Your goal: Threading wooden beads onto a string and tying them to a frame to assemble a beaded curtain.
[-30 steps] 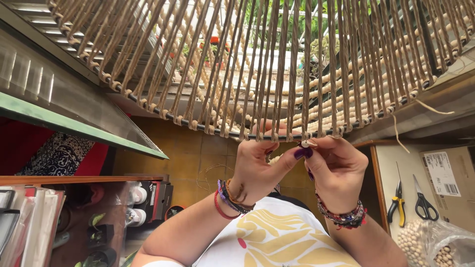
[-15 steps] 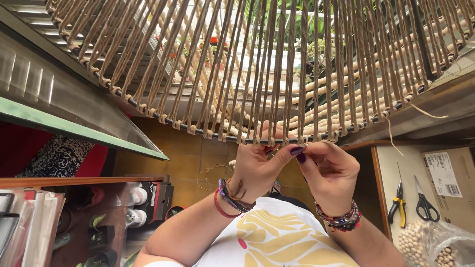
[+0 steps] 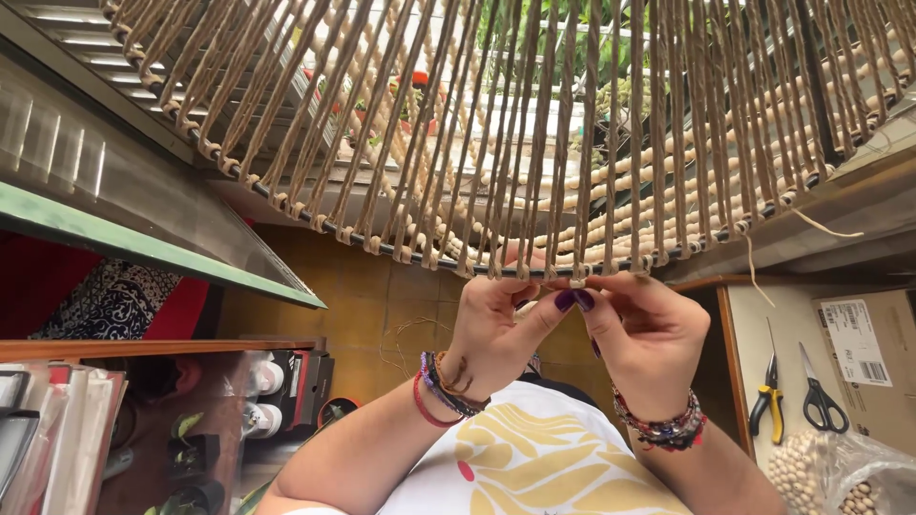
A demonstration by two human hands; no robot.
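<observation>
A hanging frame of tan cords (image 3: 534,143) fills the upper view, the cords knotted along a dark ring (image 3: 382,250) at its lower rim. Strings of pale beads (image 3: 668,162) run behind the cords. My left hand (image 3: 496,329) and my right hand (image 3: 649,334) are raised together right under the ring, fingertips meeting at the knots near the middle. The thumbs and forefingers pinch a cord end at the rim; the pinched piece is mostly hidden by the fingers. Both wrists wear bead bracelets.
On the right, a white table (image 3: 792,334) carries yellow-handled pliers (image 3: 765,405), black scissors (image 3: 819,401), a cardboard box (image 3: 863,358) and a clear bag of pale beads (image 3: 840,477). Shelves with small pots (image 3: 191,429) stand at the lower left. A green-edged ledge (image 3: 143,248) runs along the left.
Both hands have risen from a little below the rim up to the ring itself. A small pale piece seen between the fingers earlier is now hidden at the knots.
</observation>
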